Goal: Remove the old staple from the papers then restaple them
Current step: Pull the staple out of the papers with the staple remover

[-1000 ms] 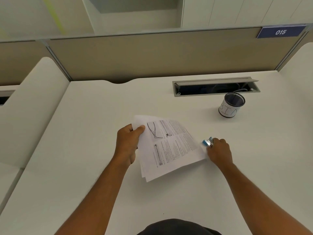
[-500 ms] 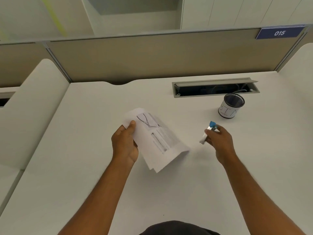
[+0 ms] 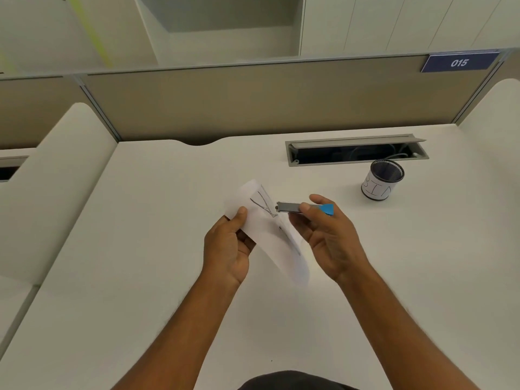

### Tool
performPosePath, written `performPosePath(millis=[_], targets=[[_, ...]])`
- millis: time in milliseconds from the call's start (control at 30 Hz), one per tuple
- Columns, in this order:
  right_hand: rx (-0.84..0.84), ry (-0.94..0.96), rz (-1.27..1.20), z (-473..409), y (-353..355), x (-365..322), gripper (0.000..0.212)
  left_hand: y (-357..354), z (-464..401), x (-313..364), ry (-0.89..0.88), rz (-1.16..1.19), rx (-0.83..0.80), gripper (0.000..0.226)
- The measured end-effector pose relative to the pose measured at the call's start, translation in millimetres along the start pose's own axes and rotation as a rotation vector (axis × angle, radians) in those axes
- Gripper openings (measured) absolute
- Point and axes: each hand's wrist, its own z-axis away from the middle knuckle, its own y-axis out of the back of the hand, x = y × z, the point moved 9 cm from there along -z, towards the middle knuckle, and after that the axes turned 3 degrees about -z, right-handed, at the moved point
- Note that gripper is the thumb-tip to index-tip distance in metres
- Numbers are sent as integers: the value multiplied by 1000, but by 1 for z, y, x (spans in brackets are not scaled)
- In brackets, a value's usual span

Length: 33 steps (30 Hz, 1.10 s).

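Note:
My left hand (image 3: 229, 246) grips the white printed papers (image 3: 264, 220) by their upper left part, holding them off the desk, tilted almost edge-on to the camera. My right hand (image 3: 327, 237) holds a small metal stapler with a blue end (image 3: 304, 207) between thumb and fingers. The stapler lies level, its metal tip pointing left and nearly touching the papers' upper corner. No staple is visible in the papers.
A white desk (image 3: 168, 277) lies under both hands. A black mesh cup with a white label (image 3: 382, 179) stands at the back right, before an open cable tray (image 3: 356, 150). A tan partition (image 3: 253, 99) closes the back.
The papers rose off the desk and turned edge-on. My right hand lifted the stapler, moved left and turned it level, bringing its tip to the papers' corner.

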Motion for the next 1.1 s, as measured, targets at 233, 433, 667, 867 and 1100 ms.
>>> performPosePath(millis=[233, 433, 667, 867, 1100], targets=[[-33, 177, 270, 21, -33, -9, 42, -23, 15, 8, -46, 102, -62, 29], [56, 334, 522, 32, -29, -14, 22, -25, 29, -3, 20, 182, -81, 31], [94, 482, 786, 42, -36, -27, 22, -24, 33, -2, -1, 96, -56, 32], [91, 510, 836, 45, -37, -25, 32, -18, 37, 0, -77, -72, 13, 23], [-53, 472, 823, 46, -47, -19, 22, -16, 38, 4, -105, -148, 9, 23]])
